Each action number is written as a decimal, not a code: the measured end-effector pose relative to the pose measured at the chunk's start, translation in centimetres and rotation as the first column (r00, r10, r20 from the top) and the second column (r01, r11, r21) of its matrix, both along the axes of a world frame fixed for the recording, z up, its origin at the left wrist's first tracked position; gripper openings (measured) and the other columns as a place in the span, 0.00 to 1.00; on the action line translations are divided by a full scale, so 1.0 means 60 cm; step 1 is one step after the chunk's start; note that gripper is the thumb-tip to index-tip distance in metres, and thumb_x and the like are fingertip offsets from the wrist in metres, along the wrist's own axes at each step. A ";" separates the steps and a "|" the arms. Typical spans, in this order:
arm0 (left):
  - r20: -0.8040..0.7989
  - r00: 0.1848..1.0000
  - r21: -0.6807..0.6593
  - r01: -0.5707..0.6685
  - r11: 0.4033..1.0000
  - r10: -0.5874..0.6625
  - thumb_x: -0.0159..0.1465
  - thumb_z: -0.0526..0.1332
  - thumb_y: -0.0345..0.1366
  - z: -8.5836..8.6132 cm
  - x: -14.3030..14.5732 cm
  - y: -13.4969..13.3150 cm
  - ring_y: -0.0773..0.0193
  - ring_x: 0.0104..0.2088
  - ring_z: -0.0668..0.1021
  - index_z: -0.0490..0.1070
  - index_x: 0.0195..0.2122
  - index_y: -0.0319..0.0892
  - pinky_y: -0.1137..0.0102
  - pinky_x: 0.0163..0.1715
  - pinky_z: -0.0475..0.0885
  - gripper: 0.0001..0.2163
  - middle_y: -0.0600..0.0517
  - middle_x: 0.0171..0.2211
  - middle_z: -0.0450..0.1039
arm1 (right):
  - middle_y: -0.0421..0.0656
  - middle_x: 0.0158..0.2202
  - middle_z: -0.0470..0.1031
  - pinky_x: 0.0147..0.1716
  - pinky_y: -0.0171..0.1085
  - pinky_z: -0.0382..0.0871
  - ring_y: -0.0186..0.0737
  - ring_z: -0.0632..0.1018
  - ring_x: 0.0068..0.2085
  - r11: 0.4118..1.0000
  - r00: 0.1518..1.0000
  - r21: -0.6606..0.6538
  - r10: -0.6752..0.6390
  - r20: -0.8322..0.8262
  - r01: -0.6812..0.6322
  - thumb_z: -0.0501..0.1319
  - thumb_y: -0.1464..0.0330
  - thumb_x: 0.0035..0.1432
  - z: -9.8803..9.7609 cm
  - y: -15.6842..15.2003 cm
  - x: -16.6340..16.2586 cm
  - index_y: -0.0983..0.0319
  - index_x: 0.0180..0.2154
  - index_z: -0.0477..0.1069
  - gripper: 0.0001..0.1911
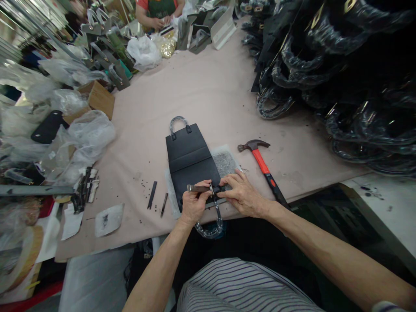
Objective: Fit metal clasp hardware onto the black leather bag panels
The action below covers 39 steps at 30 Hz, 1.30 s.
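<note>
**Small Metal Tool on the Near Edge of a Black Bag**

While the black bag lies flat on the table, both hands work at its near edge. The left hand is closed around a small metal tool, which lies flat over the bag's edge. The right hand rests beside it with its fingers spread and pressing down on the bag, not wrapped around anything. Just between the two hands sits a little shiny fitting, too small to make out well.

One handle at the far end sits in place, wrapped in clear plastic. The near handle hangs down over the table edge, also wrapped. It looks like the far end is done and the near end is the part in hand, so the work on this bag seems well along but not finished.

A hammer with a red grip lies just to the right of the bag, untouched. Two thin dark strips lie on the left. A big pile of black handles and bags fills the right side of the table. At the far end another person is busy with their own hands.
</note>
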<state>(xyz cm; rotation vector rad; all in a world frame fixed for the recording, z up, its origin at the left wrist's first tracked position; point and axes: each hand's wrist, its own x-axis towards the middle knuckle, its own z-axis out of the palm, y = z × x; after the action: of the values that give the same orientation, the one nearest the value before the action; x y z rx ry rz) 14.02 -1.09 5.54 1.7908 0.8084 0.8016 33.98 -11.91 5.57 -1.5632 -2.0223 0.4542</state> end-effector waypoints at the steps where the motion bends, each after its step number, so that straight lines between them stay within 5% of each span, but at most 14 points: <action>1: -0.002 1.000 0.014 -0.005 1.000 0.005 0.63 0.67 0.34 -0.001 0.001 -0.001 0.54 0.48 0.83 0.78 0.39 0.42 0.57 0.54 0.78 0.05 0.46 0.46 0.82 | 0.47 0.52 0.69 0.65 0.65 0.44 0.51 0.66 0.57 1.000 1.000 0.006 0.003 0.008 -0.003 0.57 0.73 0.63 -0.001 0.000 0.000 0.50 0.52 0.78 0.20; 11: -0.077 0.997 0.220 0.044 0.974 -0.028 0.64 0.65 0.33 -0.006 0.007 -0.003 0.55 0.48 0.83 0.76 0.41 0.43 0.59 0.53 0.78 0.05 0.46 0.45 0.82 | 0.47 0.54 0.68 0.65 0.65 0.44 0.51 0.65 0.59 0.999 1.000 0.050 0.018 0.011 -0.019 0.58 0.73 0.63 -0.012 -0.002 0.002 0.51 0.50 0.79 0.18; 14: -0.108 0.994 0.239 0.053 0.970 -0.028 0.65 0.63 0.33 -0.005 0.008 -0.003 0.55 0.48 0.82 0.75 0.41 0.43 0.59 0.53 0.77 0.05 0.46 0.46 0.81 | 0.46 0.53 0.70 0.66 0.65 0.43 0.50 0.67 0.59 0.997 0.997 0.078 0.012 -0.081 -0.006 0.58 0.72 0.64 -0.016 -0.001 0.002 0.52 0.45 0.80 0.15; 17: -0.103 0.994 0.240 0.050 0.970 -0.026 0.65 0.63 0.32 -0.006 0.009 -0.004 0.55 0.48 0.82 0.74 0.41 0.43 0.58 0.54 0.77 0.04 0.46 0.46 0.81 | 0.46 0.51 0.73 0.64 0.59 0.55 0.48 0.71 0.55 0.983 0.963 0.146 -0.073 -0.260 0.113 0.56 0.71 0.65 -0.019 -0.006 0.007 0.56 0.43 0.79 0.13; 20: -0.098 0.994 0.258 0.068 0.964 -0.044 0.65 0.62 0.31 -0.006 0.010 -0.004 0.56 0.48 0.82 0.74 0.41 0.43 0.59 0.53 0.77 0.05 0.45 0.45 0.80 | 0.48 0.48 0.74 0.56 0.52 0.66 0.49 0.73 0.52 0.879 0.865 0.181 -0.361 -0.349 0.440 0.54 0.70 0.66 -0.022 -0.021 0.028 0.58 0.46 0.77 0.14; 23: -0.117 0.991 0.287 0.092 0.953 -0.060 0.65 0.61 0.30 -0.005 0.013 -0.003 0.57 0.48 0.82 0.73 0.40 0.42 0.60 0.53 0.77 0.04 0.46 0.45 0.80 | 0.52 0.48 0.73 0.54 0.50 0.67 0.53 0.73 0.51 0.696 0.713 0.154 -0.679 -0.177 0.701 0.56 0.68 0.64 -0.027 -0.046 0.062 0.62 0.48 0.76 0.14; 27: -0.152 0.987 0.319 0.098 0.943 -0.051 0.64 0.61 0.28 -0.002 0.021 -0.006 0.58 0.47 0.82 0.73 0.40 0.42 0.63 0.52 0.77 0.05 0.47 0.44 0.80 | 0.56 0.46 0.71 0.47 0.49 0.67 0.56 0.72 0.47 0.632 0.624 -0.053 -0.743 0.243 0.773 0.60 0.62 0.61 -0.028 -0.071 0.091 0.67 0.51 0.71 0.20; 29: -0.166 0.985 0.327 0.095 0.940 -0.042 0.63 0.61 0.27 -0.002 0.024 -0.008 0.59 0.46 0.82 0.72 0.40 0.42 0.64 0.51 0.77 0.06 0.47 0.43 0.80 | 0.55 0.45 0.71 0.43 0.46 0.67 0.53 0.72 0.44 0.602 0.628 -0.182 -0.729 0.274 0.778 0.59 0.62 0.61 -0.022 -0.069 0.096 0.66 0.51 0.70 0.19; 33: -0.161 0.986 0.308 0.091 0.947 -0.042 0.63 0.60 0.27 -0.002 0.025 -0.011 0.58 0.46 0.82 0.73 0.41 0.43 0.65 0.51 0.77 0.07 0.48 0.43 0.80 | 0.49 0.37 0.71 0.32 0.38 0.66 0.43 0.72 0.35 0.449 0.483 -0.603 -0.868 -0.119 0.659 0.63 0.67 0.55 0.007 -0.042 0.111 0.62 0.41 0.68 0.11; 35: -0.159 0.986 0.281 0.084 0.956 -0.040 0.63 0.60 0.26 -0.001 0.024 -0.012 0.59 0.45 0.82 0.73 0.41 0.43 0.65 0.50 0.77 0.07 0.49 0.43 0.80 | 0.44 0.31 0.69 0.26 0.36 0.65 0.38 0.70 0.28 0.459 0.410 -0.726 -0.873 -0.263 0.512 0.63 0.67 0.55 0.031 -0.028 0.116 0.61 0.37 0.66 0.08; 39: -0.175 0.984 0.238 0.066 0.969 -0.024 0.63 0.61 0.26 -0.002 0.022 -0.014 0.59 0.45 0.82 0.73 0.41 0.44 0.66 0.49 0.76 0.08 0.49 0.43 0.80 | 0.37 0.24 0.62 0.17 0.34 0.58 0.32 0.61 0.18 0.529 0.419 -0.743 -0.833 -0.362 0.410 0.51 0.62 0.65 0.098 -0.027 0.093 0.59 0.33 0.62 0.09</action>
<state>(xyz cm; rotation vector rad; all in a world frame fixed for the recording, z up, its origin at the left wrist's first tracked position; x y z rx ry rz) 15.33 -1.93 5.42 2.1122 0.8040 0.7494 39.54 -13.51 11.47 -1.9516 -0.5571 1.1598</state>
